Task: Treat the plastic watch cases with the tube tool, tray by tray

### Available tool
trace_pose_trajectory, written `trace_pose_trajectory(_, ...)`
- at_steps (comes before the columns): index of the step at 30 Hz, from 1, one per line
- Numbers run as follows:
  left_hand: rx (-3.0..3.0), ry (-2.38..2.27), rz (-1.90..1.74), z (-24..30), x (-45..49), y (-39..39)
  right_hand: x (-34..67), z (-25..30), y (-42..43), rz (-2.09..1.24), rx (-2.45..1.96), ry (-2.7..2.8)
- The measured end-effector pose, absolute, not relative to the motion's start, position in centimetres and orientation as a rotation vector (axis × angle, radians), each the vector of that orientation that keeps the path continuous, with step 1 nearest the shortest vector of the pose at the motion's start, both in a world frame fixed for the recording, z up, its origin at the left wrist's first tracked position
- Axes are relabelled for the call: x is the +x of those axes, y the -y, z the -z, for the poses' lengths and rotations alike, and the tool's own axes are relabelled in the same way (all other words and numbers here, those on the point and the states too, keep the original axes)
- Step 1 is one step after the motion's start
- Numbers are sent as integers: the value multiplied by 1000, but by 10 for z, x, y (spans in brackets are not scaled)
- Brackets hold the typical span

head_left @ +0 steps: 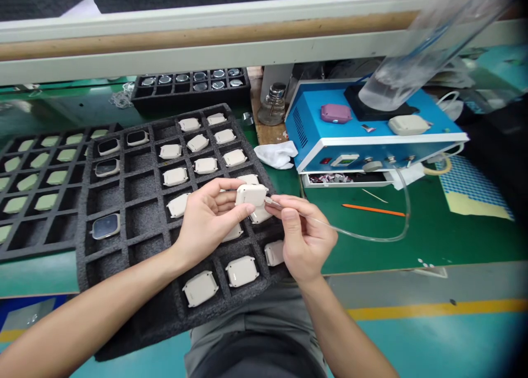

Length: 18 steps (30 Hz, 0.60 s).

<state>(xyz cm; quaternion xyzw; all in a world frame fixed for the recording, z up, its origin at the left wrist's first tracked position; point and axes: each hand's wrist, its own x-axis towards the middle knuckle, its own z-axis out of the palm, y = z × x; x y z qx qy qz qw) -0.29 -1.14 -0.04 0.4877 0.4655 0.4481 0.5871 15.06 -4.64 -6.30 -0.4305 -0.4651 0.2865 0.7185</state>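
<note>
My left hand (208, 215) is closed around a small white watch case (251, 194), holding it up above the grey foam tray (140, 213). My right hand (303, 232) pinches a thin metal-tipped nozzle (273, 202) whose tip touches the right edge of the case. A clear tube (371, 237) runs from the nozzle in a loop to the blue machine (350, 130). The foam tray lies partly on my lap and holds several white cases and a few dark-faced ones in its cells.
A second dark tray (37, 185) with pale green pieces lies at the left. A black tray (190, 89) of round parts stands behind. On the blue machine sit a purple case (335, 113) and a white case (408, 124). An orange stick (373, 209), white cloth (276, 153) and glass bottle (273, 105) lie nearby.
</note>
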Motion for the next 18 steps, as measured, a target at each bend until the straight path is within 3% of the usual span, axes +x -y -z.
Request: trace_pose_trajectory(18, 1156, -1081, -1058, 1, -3, 13, 151, 63, 47, -642, -928, 1019)
